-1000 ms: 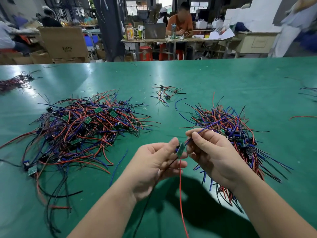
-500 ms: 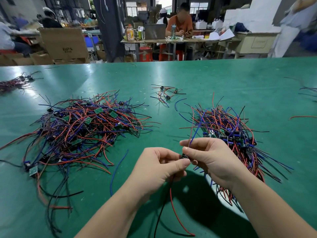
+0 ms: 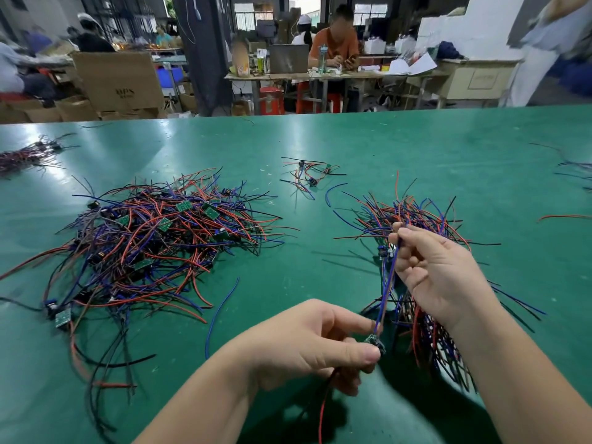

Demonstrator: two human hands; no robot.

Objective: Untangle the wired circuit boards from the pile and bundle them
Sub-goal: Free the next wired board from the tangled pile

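Green mat table (image 3: 352,149), glossy with light glare toward the far left, runs the full width of view; its far edge meets a workshop floor. Beyond it: stacked cartons (image 3: 118,81) at far left, a dark pillar (image 3: 205,52), and a cluttered desk (image 3: 304,75) where a seated person (image 3: 336,43) works behind a laptop (image 3: 288,59). On the mat, the big tangled pile (image 3: 153,245) of red, blue and black wires with small green boards fills the left half. A sorted bundle (image 3: 416,219) lies right of centre, partly under the right forearm. A small cluster (image 3: 309,173) sits farther back between them. Another bundle (image 3: 25,155) lies at the far-left edge, stray wires (image 3: 573,168) at the far-right edge, and one red wire (image 3: 563,216) near them. A loose blue wire (image 3: 221,309) lies near the pile's right side. Left hand (image 3: 307,344) pinches one board (image 3: 373,340) between thumb and forefinger, low and near, with red and black leads hanging below it. Right hand (image 3: 439,274) is raised over the bundle, pinching that board's blue lead (image 3: 387,283) near its tip; the lead runs straight between the hands. Bare mat lies between pile and bundle, and broadly across the far half.
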